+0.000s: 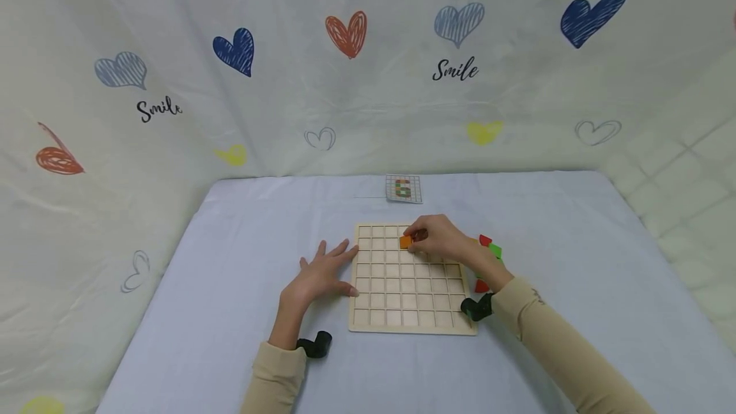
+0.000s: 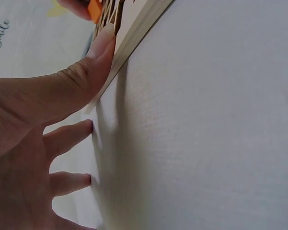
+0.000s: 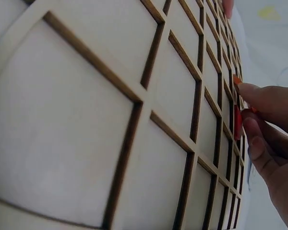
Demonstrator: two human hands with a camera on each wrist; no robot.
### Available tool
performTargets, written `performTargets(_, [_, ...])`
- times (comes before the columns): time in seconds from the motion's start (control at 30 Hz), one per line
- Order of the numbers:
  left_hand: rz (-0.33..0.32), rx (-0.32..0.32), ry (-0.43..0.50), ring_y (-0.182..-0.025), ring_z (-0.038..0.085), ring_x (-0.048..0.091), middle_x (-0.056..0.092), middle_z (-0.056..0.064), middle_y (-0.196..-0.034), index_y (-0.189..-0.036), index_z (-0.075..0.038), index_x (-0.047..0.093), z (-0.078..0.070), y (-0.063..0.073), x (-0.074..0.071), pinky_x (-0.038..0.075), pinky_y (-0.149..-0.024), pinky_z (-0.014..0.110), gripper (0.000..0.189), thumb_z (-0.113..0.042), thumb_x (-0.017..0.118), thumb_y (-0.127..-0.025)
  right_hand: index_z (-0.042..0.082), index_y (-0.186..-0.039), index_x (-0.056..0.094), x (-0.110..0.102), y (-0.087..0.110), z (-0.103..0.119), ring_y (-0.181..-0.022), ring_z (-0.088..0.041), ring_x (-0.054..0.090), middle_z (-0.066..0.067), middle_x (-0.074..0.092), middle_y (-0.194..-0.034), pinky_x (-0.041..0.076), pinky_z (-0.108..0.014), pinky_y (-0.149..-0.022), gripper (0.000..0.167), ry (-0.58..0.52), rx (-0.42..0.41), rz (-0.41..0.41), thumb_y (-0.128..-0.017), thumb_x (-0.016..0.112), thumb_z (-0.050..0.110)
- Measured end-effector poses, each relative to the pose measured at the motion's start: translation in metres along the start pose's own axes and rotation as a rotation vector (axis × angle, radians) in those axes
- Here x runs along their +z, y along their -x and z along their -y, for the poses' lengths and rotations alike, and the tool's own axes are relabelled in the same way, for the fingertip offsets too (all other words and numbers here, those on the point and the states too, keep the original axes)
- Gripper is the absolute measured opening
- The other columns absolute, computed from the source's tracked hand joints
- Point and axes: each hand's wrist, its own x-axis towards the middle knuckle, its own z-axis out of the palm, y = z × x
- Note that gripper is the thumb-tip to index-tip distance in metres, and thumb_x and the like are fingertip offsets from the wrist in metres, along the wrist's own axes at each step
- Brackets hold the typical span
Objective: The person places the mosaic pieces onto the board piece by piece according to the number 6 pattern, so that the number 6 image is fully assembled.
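Note:
A wooden grid board point(image 1: 402, 302) lies flat on the table. My right hand point(image 1: 441, 236) pinches an orange square tile point(image 1: 406, 242) between thumb and fingers over the upper part of the grid. The right wrist view also has a red tile point(image 3: 237, 122) close to these fingertips; whether they touch it I cannot tell. My left hand point(image 1: 322, 273) is spread at the board's left side. In the left wrist view its thumb point(image 2: 98, 52) rests on the board's rim, and the other fingers reach down to the cloth beside it.
Loose red, green and orange tiles lie right of the board, such as a green tile point(image 1: 496, 250) and a red tile point(image 1: 482, 286), partly hidden by the right forearm. A small card point(image 1: 404, 189) with a coloured pattern on a grid lies behind the board. White cloth point(image 1: 230, 286) covers the table.

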Motion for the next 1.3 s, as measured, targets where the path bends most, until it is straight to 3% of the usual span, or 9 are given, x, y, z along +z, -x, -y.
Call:
performTargets(0.2, [0.0, -0.002, -0.009, -0.158, 0.048, 0.005, 0.028, 0.002, -0.17, -0.158, -0.024, 0.044, -0.001, -0.001, 0.001, 0.005, -0.111, 0.085, 0.094, -0.032, 0.09, -0.077, 0.0, -0.111, 0.078, 0.003, 0.0, 0.0, -0.082, -0.018, 0.063, -0.008, 0.069, -0.096, 0.055, -0.03, -0.073, 0.025, 0.074, -0.064, -0.019, -0.088, 0.081, 0.009])
performTargets(0.57, [-0.001, 0.0, -0.002, -0.158, 0.047, 0.004, 0.028, 0.002, -0.17, -0.158, -0.024, 0.044, -0.001, 0.0, 0.001, 0.004, -0.111, 0.085, 0.093, -0.032, 0.09, -0.077, 0.0, -0.11, 0.077, 0.005, 0.005, 0.0, -0.08, -0.016, 0.058, -0.01, 0.067, -0.096, 0.049, -0.028, -0.069, 0.024, 0.106, -0.11, -0.055, -0.088, 0.081, 0.008])
performTargets(1.13, [0.001, 0.006, -0.009, -0.157, 0.049, 0.005, 0.028, 0.004, -0.17, -0.158, -0.023, 0.044, -0.002, 0.001, 0.002, 0.005, -0.11, 0.085, 0.092, -0.032, 0.089, -0.078, 0.001, -0.11, 0.077, -0.018, 0.037, -0.01, -0.089, -0.02, 0.067, -0.006, 0.073, -0.1, 0.059, -0.039, -0.08, 0.02, 0.074, -0.036, -0.16, -0.091, 0.075, 0.006])
performTargets(1.3, [0.001, 0.0, -0.02, -0.158, 0.048, 0.003, 0.027, 0.002, -0.171, -0.158, -0.024, 0.043, -0.001, 0.001, 0.002, 0.005, -0.111, 0.085, 0.093, -0.033, 0.089, -0.078, 0.002, -0.112, 0.077, -0.024, 0.052, -0.017, -0.091, -0.021, 0.066, -0.006, 0.073, -0.102, 0.058, -0.042, -0.083, 0.019, 0.075, 0.029, -0.17, -0.094, 0.072, 0.007])
